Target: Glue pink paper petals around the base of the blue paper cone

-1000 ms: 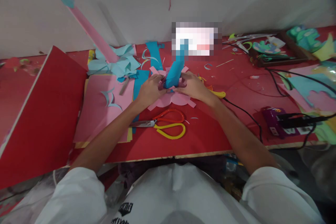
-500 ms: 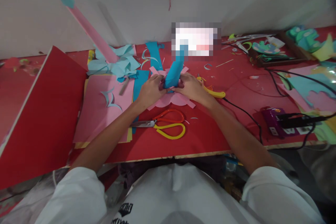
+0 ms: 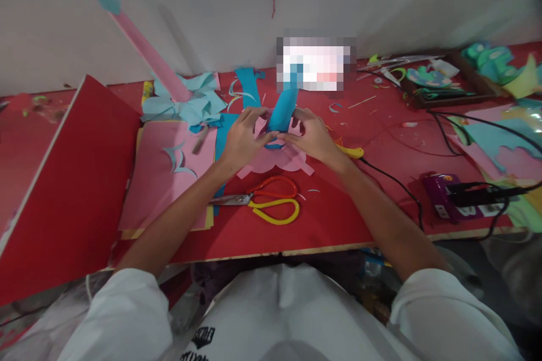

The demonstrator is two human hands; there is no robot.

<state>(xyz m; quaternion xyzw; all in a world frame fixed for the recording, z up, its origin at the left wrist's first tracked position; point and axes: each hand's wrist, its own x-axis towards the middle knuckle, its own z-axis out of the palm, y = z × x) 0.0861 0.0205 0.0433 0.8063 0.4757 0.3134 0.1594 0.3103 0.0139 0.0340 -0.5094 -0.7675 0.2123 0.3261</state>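
A blue paper tube [image 3: 283, 108] stands tilted on a pink scalloped paper piece [image 3: 271, 162] in the middle of the red table [image 3: 339, 220]. My left hand [image 3: 242, 138] grips the base of the tube from the left, fingers curled around it. My right hand [image 3: 309, 136] presses against the base from the right, fingertips meeting the left hand's at the front. Pink paper strips stick out around the tube's foot.
Scissors with red and yellow handles [image 3: 271, 201] lie just in front of my hands. A pink sheet [image 3: 163, 180] and a leaning red board [image 3: 63, 186] are at the left. A yellow glue gun [image 3: 349, 152], black cables and a purple power strip [image 3: 449, 197] are at the right.
Both hands have shifted slightly up and around the tube's base, fingers now spread higher on it. The tube stands a bit more upright.
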